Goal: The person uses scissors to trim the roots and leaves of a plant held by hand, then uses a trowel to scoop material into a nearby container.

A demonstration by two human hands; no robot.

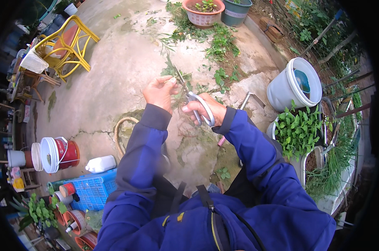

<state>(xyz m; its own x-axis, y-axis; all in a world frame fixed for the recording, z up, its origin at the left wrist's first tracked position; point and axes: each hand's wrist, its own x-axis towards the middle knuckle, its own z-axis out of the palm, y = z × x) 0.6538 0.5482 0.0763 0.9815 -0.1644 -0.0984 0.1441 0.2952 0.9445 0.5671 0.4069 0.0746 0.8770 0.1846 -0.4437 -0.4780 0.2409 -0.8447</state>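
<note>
My right hand (212,108) grips scissors (205,105) with grey-white loop handles, thumb and fingers at the loops. Their blades point up and away, close to the fingertips of my left hand (160,91). With thumb and forefinger pinched together, my left hand holds a thin green plant stem, mostly hidden at the fingers. Leafy green plant pieces (170,67) show just beyond both hands. Whether the blades touch the stem is too small to tell. Below the hands lies cracked concrete ground (189,153) with dry plant bits.
A potted plant (205,14) stands ahead among pulled greenery (222,42). On the right are a white bucket (279,84), a metal-handled tool (246,99) and leafy plants (298,131). Leftward are a yellow chair (65,47), a red paint bucket (70,153), a blue crate (93,189) and a white jug (101,164).
</note>
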